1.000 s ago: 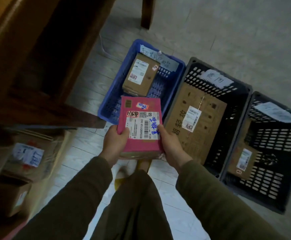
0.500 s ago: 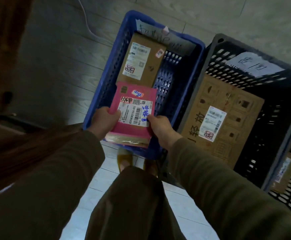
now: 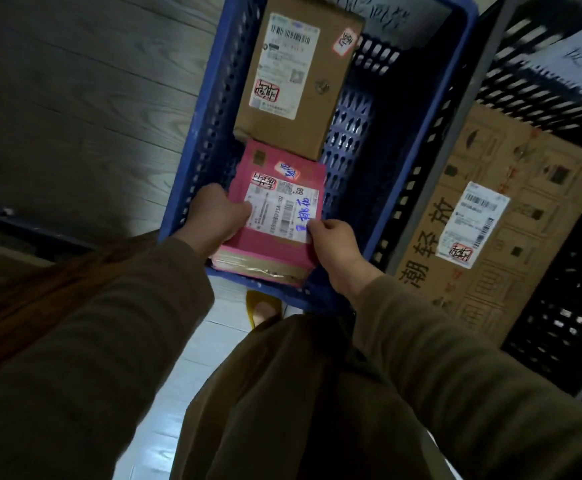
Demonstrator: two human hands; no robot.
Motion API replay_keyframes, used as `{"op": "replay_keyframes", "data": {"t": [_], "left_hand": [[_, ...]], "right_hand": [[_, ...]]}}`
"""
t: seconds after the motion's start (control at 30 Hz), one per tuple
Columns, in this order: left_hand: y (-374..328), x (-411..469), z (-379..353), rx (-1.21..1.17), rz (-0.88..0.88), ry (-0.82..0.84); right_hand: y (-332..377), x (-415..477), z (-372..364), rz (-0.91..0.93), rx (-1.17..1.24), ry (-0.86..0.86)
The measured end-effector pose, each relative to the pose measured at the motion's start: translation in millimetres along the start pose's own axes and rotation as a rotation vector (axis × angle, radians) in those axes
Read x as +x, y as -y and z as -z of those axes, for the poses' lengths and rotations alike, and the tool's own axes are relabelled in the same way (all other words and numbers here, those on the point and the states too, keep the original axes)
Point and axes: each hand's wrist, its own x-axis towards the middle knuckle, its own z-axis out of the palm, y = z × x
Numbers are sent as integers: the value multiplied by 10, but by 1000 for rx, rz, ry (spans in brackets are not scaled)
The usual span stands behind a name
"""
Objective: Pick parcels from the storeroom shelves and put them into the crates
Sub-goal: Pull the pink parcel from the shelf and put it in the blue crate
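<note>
Seen from the head camera, a flat pink parcel (image 3: 277,216) of glossy wrapped card, rectangular with brown tape along its near edge, carries a white printed label with blue handwriting. It sits low inside the near end of the blue crate (image 3: 431,143), a plastic basket with perforated lattice walls and floor. Its far edge meets a brown cardboard box (image 3: 298,74) lying further back in the same crate, matte and labelled. Whether the pink parcel rests on the crate floor cannot be told. Beside it on the right stands a black crate (image 3: 538,64) of similar slotted plastic, holding a large flat carton (image 3: 511,216) printed with dark characters. The floor (image 3: 85,98) is grey, wood-grained plank.

Both arms reach forward in olive sleeves. The left hand (image 3: 215,216) clasps the parcel's left edge, thumb on top. The right hand (image 3: 332,244) pinches the right near corner, thumb on the label.
</note>
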Motion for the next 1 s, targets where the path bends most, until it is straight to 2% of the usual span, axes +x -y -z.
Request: {"op": "replay_keyframes", "data": {"t": [0.23,0.47,0.7,1.0], "left_hand": [[70,-85,82,-17,28,3],[102,50,-100,27,-16,10],[261,108,-169,-5,-86,-8],[179,-18,-63,-62,-48,-47]], "right_hand": [[-60,-193,-13,42,48,16],[12,66,-150,-13,59,9],[-64,172,-201,57,95,-43],[-23,-46,-118,79,95,-58]]}}
